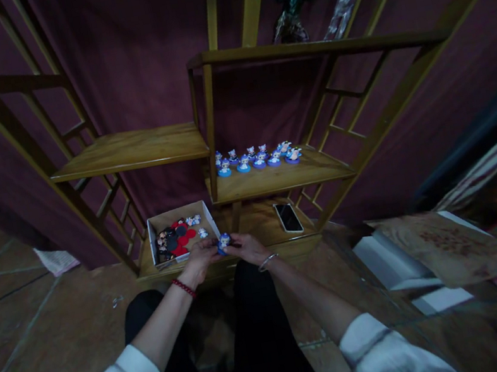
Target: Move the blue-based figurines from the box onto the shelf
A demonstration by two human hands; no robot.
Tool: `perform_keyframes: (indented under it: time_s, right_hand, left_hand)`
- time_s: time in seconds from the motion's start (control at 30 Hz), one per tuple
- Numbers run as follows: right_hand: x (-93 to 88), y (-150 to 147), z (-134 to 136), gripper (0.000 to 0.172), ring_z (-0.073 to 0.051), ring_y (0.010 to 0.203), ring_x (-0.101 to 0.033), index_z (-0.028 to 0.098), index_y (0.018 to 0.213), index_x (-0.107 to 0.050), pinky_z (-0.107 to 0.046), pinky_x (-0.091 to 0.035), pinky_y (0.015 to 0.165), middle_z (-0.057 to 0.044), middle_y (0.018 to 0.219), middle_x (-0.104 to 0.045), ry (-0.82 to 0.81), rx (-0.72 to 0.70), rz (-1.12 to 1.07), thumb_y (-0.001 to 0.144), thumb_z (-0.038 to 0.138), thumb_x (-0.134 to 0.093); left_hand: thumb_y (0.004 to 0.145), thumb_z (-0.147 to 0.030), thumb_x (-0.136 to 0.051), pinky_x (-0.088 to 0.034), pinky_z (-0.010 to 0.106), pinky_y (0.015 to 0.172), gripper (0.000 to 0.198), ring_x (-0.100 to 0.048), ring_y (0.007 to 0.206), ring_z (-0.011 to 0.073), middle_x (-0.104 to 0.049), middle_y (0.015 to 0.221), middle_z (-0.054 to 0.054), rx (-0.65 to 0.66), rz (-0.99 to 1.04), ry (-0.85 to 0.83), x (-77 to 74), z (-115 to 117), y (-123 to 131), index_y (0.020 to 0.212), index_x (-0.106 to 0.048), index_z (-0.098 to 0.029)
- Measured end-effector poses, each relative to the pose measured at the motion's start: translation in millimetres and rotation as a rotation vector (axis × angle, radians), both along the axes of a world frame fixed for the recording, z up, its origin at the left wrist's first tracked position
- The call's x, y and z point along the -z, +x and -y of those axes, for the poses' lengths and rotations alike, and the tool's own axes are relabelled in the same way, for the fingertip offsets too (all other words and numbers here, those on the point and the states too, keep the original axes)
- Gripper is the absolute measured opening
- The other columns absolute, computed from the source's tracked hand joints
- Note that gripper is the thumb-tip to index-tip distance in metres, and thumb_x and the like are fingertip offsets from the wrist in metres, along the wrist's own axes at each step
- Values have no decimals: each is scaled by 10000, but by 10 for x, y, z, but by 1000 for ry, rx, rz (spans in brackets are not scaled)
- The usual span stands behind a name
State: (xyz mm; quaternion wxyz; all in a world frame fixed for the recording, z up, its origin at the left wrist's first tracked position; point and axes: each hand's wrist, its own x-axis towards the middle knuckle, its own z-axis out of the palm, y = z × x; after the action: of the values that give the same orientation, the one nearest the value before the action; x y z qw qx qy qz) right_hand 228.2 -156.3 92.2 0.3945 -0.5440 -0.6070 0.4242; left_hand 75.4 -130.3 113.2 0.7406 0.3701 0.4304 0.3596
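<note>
A small blue-and-white figurine (pixel 224 242) is held between my two hands, in front of the low shelf. My left hand (pixel 203 256), with a red bead bracelet at the wrist, grips it from the left near its base. From the other side my right hand (pixel 248 248), wearing a silver bangle, has its fingers closed on it. Just left of the hands stands an open cardboard box (pixel 178 214) holding red and black pieces and several small figurines. Above, on the middle shelf, similar figurines (pixel 259 160) on round blue and purple bases stand in two rows.
A phone (pixel 288 218) lies on the low shelf at right. Wooden uprights and shelf edges (pixel 284 183) frame the space. Green and clear ornaments (pixel 293 2) stand on the top shelf. White boxes and a flat board (pixel 451 246) lie on the tiled floor at right.
</note>
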Motion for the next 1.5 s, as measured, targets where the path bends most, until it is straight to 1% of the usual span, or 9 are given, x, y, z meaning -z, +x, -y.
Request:
perform_keyframes:
  time_s: [0.2, 0.3, 0.43, 0.73, 0.83, 1.0, 1.23, 1.4, 1.5]
  right_hand:
    - [-92, 134, 100, 383, -164, 790, -596, 155, 925, -555, -324, -451, 771, -35, 853, -646, -89, -69, -118, 595, 320, -657]
    - [-117, 199, 136, 381, -161, 813, -597, 171, 938, -552, -323, -448, 791, -31, 880, -646, -60, -52, -127, 601, 318, -653]
    - [-190, 292, 190, 342, -167, 831, -599, 181, 905, -554, -313, -460, 779, -27, 894, -644, -4, -18, -94, 606, 318, -648]
    - [-390, 568, 245, 271, -150, 782, -601, 195, 848, -541, -294, -475, 754, 4, 824, -641, 59, 7, -15, 619, 297, -642]
    - [-475, 642, 252, 241, -147, 778, -599, 194, 827, -545, -289, -472, 755, 8, 800, -638, 65, 21, 2, 623, 284, -639]
    - [-651, 711, 271, 262, -153, 791, -599, 194, 850, -548, -306, -470, 767, 0, 833, -639, 76, -9, -40, 625, 291, -641]
    - [-878, 821, 274, 284, -162, 800, -601, 190, 858, -557, -312, -467, 781, -3, 832, -645, 112, -8, -39, 625, 328, -641]
    - [-1003, 932, 222, 336, -163, 803, -599, 183, 890, -565, -312, -469, 776, -18, 857, -650, 134, 26, -41, 608, 342, -653]
    - [-1091, 989, 172, 354, -156, 787, -603, 174, 914, -565, -307, -471, 763, -26, 870, -650, 156, 29, -47, 608, 327, -654]
  left_hand:
    - [596, -58, -645, -483, 247, 665, 128, -588, 645, 112, -634, 690, 48, 26, -17, 14, -59, 47, 124, 705, -589, -94]
    - [602, -35, -622, -481, 238, 652, 114, -580, 609, 101, -624, 656, 38, 31, 0, 15, -119, 78, 198, 692, -579, -89]
    - [584, -65, -640, -482, 244, 669, 113, -583, 625, 107, -623, 656, 32, 58, 25, 37, -199, 123, 303, 669, -574, -97]
    - [571, -73, -632, -474, 260, 679, 115, -579, 676, 128, -623, 684, 30, 80, 7, 125, -386, 154, 563, 674, -594, -107]
    - [589, -70, -608, -472, 242, 635, 106, -572, 673, 132, -627, 698, 39, 82, -39, 168, -451, 141, 643, 688, -607, -108]
    - [612, -51, -567, -432, 179, 522, 132, -548, 594, 99, -620, 672, 29, 95, -115, 253, -559, 130, 735, 715, -616, -117]
    - [602, -55, -591, -425, 168, 503, 152, -551, 584, 91, -630, 705, 34, 81, -99, 306, -687, 95, 865, 738, -616, -119]
    - [640, -38, -533, -393, 154, 455, 177, -553, 569, 89, -643, 741, 47, 94, -122, 414, -819, 60, 927, 771, -618, -121]
    - [655, -25, -500, -374, 146, 425, 207, -566, 581, 96, -644, 768, 52, 83, -147, 432, -910, 35, 966, 803, -609, -121]
